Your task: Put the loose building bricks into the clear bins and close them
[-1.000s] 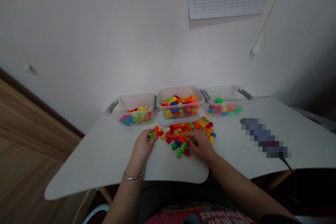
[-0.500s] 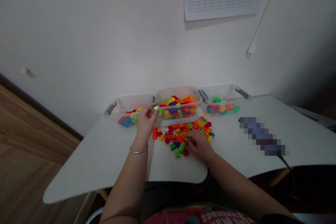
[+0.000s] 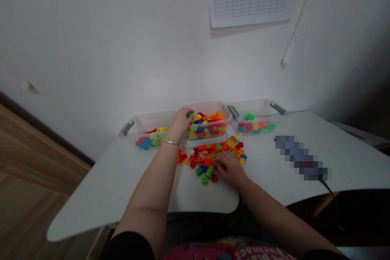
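Note:
My left hand [image 3: 182, 121] is at the left end of the middle clear bin [image 3: 210, 105], its fingers closed on a green toy brick [image 3: 190, 114] just over the rim. Coloured bricks fill much of that bin. In front of it, a loose pile of bricks [image 3: 209, 155] in red, orange, yellow, green and blue lies on the white table [image 3: 207, 201]. My right hand [image 3: 230, 168] rests at the pile's right side with fingers curled down among the bricks. Something dark green shows beneath its fingers, but whether they grip it is hidden.
A clear bin with coloured pieces [image 3: 149, 121] stands on the left, partly behind my left arm. Another bin [image 3: 252, 105] on the right holds round coloured pieces. A blurred-out object with a cable [image 3: 300, 156] lies on the right. The wall [image 3: 122, 48] rises behind.
My left hand has moved forward and right with the green brick, from beside the middle bin to over its left end. My right hand stays at the pile. The view has shifted slightly.

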The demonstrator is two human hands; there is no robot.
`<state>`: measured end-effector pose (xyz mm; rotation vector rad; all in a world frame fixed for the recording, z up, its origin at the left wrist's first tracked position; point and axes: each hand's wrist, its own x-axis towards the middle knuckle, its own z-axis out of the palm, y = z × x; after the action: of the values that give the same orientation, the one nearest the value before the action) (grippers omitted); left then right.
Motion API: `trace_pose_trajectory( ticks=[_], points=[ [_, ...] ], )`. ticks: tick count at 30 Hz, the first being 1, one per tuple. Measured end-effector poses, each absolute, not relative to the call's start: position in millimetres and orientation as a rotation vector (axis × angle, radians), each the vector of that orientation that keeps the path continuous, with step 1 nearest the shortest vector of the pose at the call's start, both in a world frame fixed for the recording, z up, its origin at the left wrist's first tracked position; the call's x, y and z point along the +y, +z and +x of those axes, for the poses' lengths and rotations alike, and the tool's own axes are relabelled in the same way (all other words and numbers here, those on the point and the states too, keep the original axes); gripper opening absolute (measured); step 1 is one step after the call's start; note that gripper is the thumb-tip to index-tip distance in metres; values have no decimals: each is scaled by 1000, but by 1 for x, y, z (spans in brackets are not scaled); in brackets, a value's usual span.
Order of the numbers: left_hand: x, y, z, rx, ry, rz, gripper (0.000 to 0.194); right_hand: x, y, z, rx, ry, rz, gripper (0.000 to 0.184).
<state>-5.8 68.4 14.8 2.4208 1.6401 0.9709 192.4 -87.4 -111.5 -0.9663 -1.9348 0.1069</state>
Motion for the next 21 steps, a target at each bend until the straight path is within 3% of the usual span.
trace_pose_trajectory(
  ticks=[8, 17, 21],
  points=[
    [70, 18, 0, 1721, 756, 2506, 28, -87, -112, 192, -1944, 133, -975, 16],
    [4, 26, -23, 1761, 1429, 2364, 26, -87, -113, 192, -1940, 141, -990, 15],
    [-30, 5, -38, 1860, 1143, 2271, 19, -88, -111, 192, -1946, 144, -994, 18]
  ],
)
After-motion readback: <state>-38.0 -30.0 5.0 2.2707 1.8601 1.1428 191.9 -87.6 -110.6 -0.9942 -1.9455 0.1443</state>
